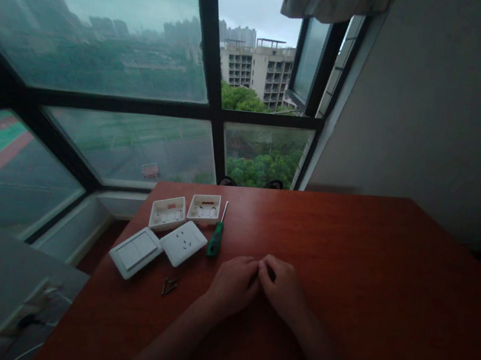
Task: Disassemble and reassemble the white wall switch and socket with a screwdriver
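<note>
My left hand (232, 283) rests on the table with its fingers curled in, and nothing shows in it. Against its fingertips lies my right hand (285, 288), also loosely closed, with a small dark gap between thumb and fingers. Left of the hands is a screwdriver (215, 239) with a green handle, its shaft pointing at the window. Beside it are a white socket panel (183, 243) and a white switch panel (136, 252). Two open white mounting boxes (168, 212) (204, 207) stand behind the panels. Several screws (168, 286) lie nearer me.
The reddish-brown wooden table (367, 277) meets a large dark-framed window (219, 114) at the back. A pale wall (444, 104) rises at the right. Below the table's left edge, a plug and cables (32, 322) hang by the wall.
</note>
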A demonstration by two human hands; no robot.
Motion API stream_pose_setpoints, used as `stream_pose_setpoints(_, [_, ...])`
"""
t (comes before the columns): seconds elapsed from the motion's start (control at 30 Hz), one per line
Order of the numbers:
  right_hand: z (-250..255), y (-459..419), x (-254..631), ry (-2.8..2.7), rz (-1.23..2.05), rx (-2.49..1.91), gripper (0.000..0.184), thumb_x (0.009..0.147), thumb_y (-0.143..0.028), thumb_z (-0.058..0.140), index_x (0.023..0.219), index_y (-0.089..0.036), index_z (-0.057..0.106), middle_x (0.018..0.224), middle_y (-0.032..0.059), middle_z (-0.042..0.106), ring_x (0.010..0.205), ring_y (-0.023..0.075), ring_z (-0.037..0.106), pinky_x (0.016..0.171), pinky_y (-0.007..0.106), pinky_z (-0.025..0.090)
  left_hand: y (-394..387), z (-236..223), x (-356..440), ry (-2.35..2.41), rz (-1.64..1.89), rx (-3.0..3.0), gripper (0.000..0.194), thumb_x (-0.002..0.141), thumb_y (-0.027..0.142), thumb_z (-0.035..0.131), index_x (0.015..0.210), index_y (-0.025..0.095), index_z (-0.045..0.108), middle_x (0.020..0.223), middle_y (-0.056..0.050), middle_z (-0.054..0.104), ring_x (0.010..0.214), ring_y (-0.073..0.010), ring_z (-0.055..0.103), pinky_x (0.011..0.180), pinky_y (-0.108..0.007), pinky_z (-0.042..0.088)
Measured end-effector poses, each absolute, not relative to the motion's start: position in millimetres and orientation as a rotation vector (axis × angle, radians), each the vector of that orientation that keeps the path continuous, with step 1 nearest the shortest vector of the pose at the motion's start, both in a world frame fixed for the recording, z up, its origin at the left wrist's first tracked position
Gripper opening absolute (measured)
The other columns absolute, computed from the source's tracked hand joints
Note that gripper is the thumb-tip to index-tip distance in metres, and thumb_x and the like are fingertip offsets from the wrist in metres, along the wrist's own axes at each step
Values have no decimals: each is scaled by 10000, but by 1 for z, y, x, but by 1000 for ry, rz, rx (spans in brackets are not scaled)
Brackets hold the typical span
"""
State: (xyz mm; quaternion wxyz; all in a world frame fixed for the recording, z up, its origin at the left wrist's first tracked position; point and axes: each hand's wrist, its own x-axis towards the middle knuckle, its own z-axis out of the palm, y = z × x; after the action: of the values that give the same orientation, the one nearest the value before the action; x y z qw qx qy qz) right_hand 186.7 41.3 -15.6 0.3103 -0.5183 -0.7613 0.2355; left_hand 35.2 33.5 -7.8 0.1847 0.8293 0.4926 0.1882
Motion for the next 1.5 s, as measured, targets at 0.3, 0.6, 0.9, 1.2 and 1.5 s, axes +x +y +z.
stream_pose_setpoints(0.3, [-18, 42, 187, -2003, 621, -1355, 250, 890, -238, 434, 645, -223, 479, 639, -4, 593, 589, 139, 529, 572, 264, 327, 33, -9, 35, 1390, 542, 2327, 153, 878, 191, 491, 922, 185, 638, 935, -61, 684, 858, -202, 630, 772, -282, 455])
stream_pose_setpoints(0.6, [-19, 42, 187, -2003, 624, -1348, 243, 889, -237, 438, 651, -223, 484, 648, -3, 602, 594, 138, 533, 573, 261, 328, 33, -7, 35, 1383, 546, 2323, 159, 885, 197, 485, 920, 191, 641, 934, -57, 685, 852, -195, 628, 760, -276, 456])
stream_pose_setpoints(0.9, [-17, 42, 187, -2008, 633, -1351, 244, 894, -238, 440, 657, -223, 496, 644, -5, 606, 597, 139, 544, 578, 256, 344, 33, -8, 35, 1398, 537, 2325, 153, 879, 193, 487, 902, 192, 638, 906, -55, 680, 813, -191, 621, 732, -273, 450])
stream_pose_setpoints(1.2, [-19, 42, 186, -2021, 611, -1361, 253, 903, -240, 430, 656, -224, 485, 659, 3, 604, 609, 144, 543, 585, 264, 333, 33, -10, 35, 1389, 553, 2343, 147, 879, 186, 484, 891, 189, 631, 907, -54, 680, 813, -188, 619, 722, -267, 440])
stream_pose_setpoints(1.5, [-19, 41, 187, -2031, 618, -1371, 257, 909, -246, 422, 655, -226, 453, 653, -2, 589, 601, 142, 530, 582, 268, 320, 33, -11, 34, 1390, 556, 2357, 151, 884, 191, 482, 898, 185, 633, 913, -57, 686, 820, -196, 623, 718, -275, 441])
